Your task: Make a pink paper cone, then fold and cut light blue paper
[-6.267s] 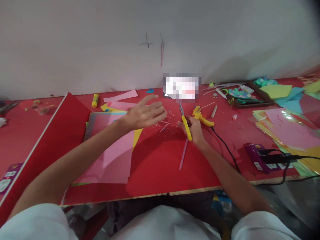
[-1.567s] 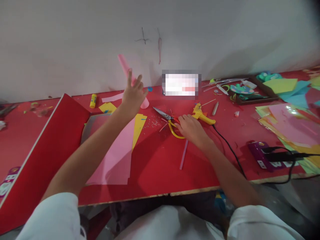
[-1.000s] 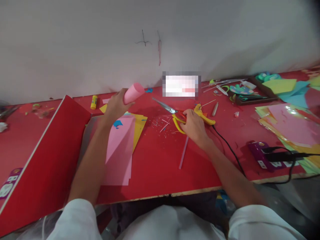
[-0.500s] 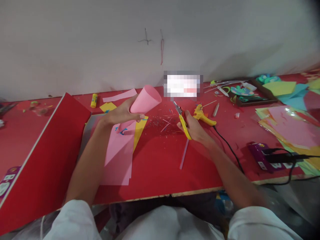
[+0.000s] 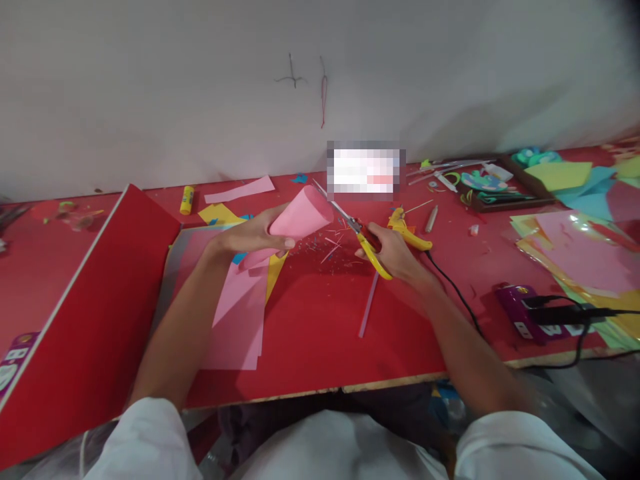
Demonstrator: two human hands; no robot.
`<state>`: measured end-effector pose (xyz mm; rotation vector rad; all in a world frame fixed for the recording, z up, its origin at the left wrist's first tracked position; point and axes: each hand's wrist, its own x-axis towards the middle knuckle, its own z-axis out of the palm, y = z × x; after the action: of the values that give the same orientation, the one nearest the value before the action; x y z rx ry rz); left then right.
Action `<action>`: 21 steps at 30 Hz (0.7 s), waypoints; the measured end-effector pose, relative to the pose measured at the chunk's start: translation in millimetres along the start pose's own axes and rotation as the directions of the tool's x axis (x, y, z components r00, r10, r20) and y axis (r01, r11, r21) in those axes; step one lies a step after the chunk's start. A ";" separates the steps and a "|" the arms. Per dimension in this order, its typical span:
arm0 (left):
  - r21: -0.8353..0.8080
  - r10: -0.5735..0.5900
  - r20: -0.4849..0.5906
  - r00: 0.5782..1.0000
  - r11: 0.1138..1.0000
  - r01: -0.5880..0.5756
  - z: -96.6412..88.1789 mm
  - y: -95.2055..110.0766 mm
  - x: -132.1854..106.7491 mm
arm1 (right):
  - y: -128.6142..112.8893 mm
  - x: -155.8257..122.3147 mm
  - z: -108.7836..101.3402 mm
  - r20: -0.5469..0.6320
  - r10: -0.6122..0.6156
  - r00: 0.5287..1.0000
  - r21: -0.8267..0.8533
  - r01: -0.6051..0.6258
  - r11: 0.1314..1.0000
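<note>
My left hand (image 5: 253,235) is closed around a pink paper cone (image 5: 300,213), whose wide end points right and slightly up. In my right hand (image 5: 393,250) is a pair of scissors (image 5: 373,252) with yellow handles. Their blades are parted and reach up-left to the wide rim of the cone; whether they touch the paper I cannot tell. Below my left hand lie pink paper sheets (image 5: 240,327) and a piece of yellow paper (image 5: 277,273). Small paper scraps (image 5: 330,250) are scattered on the red table between my hands.
A yellow glue gun (image 5: 413,239) with a black cord lies right of the scissors, a glue stick (image 5: 369,303) below them. A red board (image 5: 95,313) stands slanted at left. A yellow tube (image 5: 187,200), a dark tray (image 5: 520,200) and a purple box (image 5: 520,313) are around.
The cone has moved right and slightly down in my left hand and tilted further. The scissors' blades have opened and now meet the cone's rim in view.
</note>
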<state>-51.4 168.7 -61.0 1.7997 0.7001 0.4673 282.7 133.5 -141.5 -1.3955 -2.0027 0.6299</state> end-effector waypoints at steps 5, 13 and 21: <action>-0.105 0.034 0.054 0.998 0.994 -0.028 0.5 -4.7 0.9 | -1.8 -0.9 -1.8 0.012 -0.032 0.999 0.041 0.031 0.999; -0.160 0.030 0.075 0.997 0.987 -0.017 1.9 -3.8 0.5 | 3.9 -1.2 1.1 -0.044 -0.029 0.999 0.041 0.030 0.999; -0.070 0.052 -0.018 0.998 0.996 -0.053 -1.6 -6.3 -0.6 | 12.6 -2.7 2.7 0.010 0.003 1.000 0.063 -0.003 0.998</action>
<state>-54.3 170.9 -66.5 1.7529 0.6410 0.5362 289.7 135.1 -152.6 -1.3610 -1.9711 0.6965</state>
